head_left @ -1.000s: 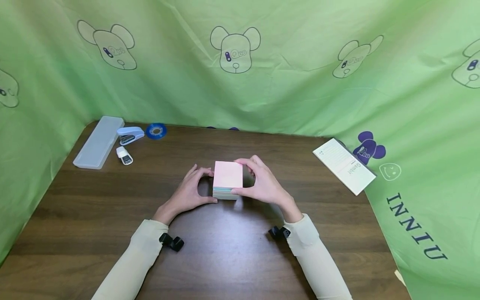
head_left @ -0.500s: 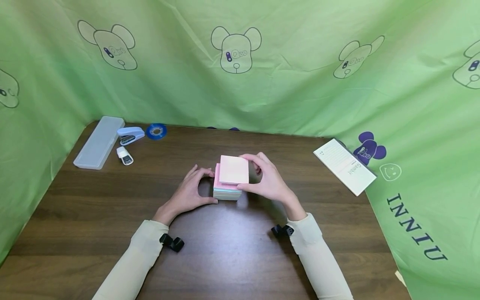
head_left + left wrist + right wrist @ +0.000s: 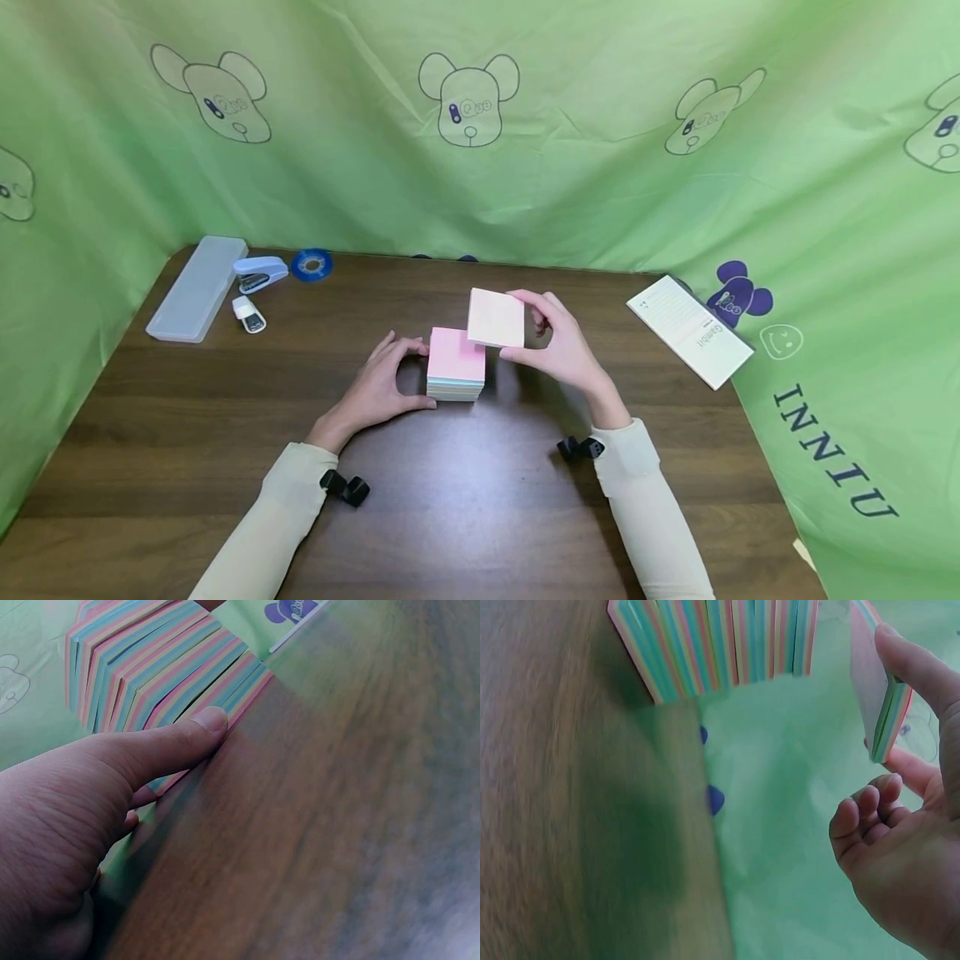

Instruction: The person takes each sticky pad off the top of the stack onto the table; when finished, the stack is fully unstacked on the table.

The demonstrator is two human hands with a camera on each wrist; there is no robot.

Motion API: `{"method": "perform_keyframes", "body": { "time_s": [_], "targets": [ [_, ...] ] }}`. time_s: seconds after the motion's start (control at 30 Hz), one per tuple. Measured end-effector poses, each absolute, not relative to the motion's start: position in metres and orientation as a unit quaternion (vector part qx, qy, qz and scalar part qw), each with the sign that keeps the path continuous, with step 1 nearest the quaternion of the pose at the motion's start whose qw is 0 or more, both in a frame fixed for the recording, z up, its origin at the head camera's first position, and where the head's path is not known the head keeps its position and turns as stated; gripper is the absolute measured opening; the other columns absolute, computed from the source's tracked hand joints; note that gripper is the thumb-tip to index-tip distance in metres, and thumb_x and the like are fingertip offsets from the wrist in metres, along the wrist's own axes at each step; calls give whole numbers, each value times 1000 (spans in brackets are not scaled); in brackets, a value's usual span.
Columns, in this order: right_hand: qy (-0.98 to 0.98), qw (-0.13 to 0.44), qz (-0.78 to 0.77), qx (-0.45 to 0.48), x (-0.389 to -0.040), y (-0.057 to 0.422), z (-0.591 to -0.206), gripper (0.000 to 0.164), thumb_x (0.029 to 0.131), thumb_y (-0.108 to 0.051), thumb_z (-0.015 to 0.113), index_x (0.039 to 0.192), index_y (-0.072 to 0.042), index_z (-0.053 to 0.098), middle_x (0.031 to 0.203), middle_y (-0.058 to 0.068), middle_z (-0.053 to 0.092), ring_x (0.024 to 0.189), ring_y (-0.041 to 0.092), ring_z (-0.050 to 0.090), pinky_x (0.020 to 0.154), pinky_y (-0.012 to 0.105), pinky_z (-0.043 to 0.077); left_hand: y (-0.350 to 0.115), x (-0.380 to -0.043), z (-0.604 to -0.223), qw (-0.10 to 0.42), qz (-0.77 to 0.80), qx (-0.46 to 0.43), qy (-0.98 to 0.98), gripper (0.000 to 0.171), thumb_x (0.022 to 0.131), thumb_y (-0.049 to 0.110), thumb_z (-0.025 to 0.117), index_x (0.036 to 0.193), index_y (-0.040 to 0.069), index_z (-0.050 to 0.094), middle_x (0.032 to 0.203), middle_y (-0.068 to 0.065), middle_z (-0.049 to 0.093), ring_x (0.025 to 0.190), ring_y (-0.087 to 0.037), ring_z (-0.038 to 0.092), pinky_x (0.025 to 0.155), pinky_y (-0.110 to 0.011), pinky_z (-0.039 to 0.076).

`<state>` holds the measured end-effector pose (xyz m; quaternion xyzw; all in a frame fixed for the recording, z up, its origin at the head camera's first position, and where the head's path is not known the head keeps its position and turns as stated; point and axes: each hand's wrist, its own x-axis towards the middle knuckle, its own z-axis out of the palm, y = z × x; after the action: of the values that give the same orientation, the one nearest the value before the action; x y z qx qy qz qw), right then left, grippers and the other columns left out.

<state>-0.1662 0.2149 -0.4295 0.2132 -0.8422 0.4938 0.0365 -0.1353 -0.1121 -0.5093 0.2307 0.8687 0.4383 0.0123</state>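
Note:
On the table, a tall stack of sticky note pads (image 3: pixel 456 358) shows a pink top and striped pink, blue, green and yellow edges. My left hand (image 3: pixel 371 387) holds its lower left side between thumb and fingers; in the left wrist view the thumb presses the bottom edge of the stack (image 3: pixel 172 667). My right hand (image 3: pixel 561 346) pinches a thin pad of sticky notes (image 3: pixel 497 317) by its right end, thumb in front and index finger behind. This pad is raised above the stack, overlapping its upper right corner in the head view. In the right wrist view, a gap separates the pad (image 3: pixel 877 690) from the stack.
At the back left lie a translucent pencil case (image 3: pixel 198 287), a light blue stapler (image 3: pixel 260 272), a blue tape roll (image 3: pixel 312 265) and a small white-and-dark object (image 3: pixel 249 314). A white notepad (image 3: pixel 692 332) lies at the right edge. Green printed cloth (image 3: pixel 585 183) hangs behind.
My right hand has lifted the top pad off the stack and carried it up and to the right. My left hand has stayed at the stack's side.

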Motion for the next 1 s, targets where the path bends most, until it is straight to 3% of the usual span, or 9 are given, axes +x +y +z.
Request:
{"method": "perform_keyframes", "body": {
  "time_s": [0.33, 0.6, 0.8, 1.0],
  "targets": [
    [-835, 33, 524, 164, -182, 234, -444, 80, 79, -3, 99, 151, -10, 65, 102, 15, 42, 94, 24, 38, 74, 27, 35, -111, -137, -509, 14, 435, 233, 870, 80, 74, 24, 107, 138, 5, 62, 148, -16, 68, 154, -40, 51, 140, -59, 14],
    [-855, 15, 494, 156, -206, 242, -457, 78, 83, -8, 99, 152, -11, 64, 102, 16, 43, 96, 26, 40, 78, 32, 37, -113, -136, -510, 11, 434, 230, 871, 80, 75, 24, 106, 138, 5, 62, 147, -16, 68, 154, -40, 51, 140, -60, 14],
    [-889, 1, 434, 147, -225, 250, -469, 78, 82, -21, 100, 151, -16, 64, 100, 8, 44, 94, 25, 41, 77, 35, 36, -111, -136, -509, 15, 435, 229, 871, 80, 75, 24, 106, 139, 5, 62, 149, -16, 67, 155, -41, 50, 140, -60, 14],
    [-907, 8, 383, 176, -254, 259, -500, 84, 80, -46, 100, 151, -18, 64, 96, 6, 45, 89, 24, 41, 73, 37, 33, -111, -135, -510, 18, 440, 220, 871, 80, 74, 23, 106, 139, 6, 62, 152, -17, 66, 156, -41, 47, 139, -61, 14]
  ]
}}
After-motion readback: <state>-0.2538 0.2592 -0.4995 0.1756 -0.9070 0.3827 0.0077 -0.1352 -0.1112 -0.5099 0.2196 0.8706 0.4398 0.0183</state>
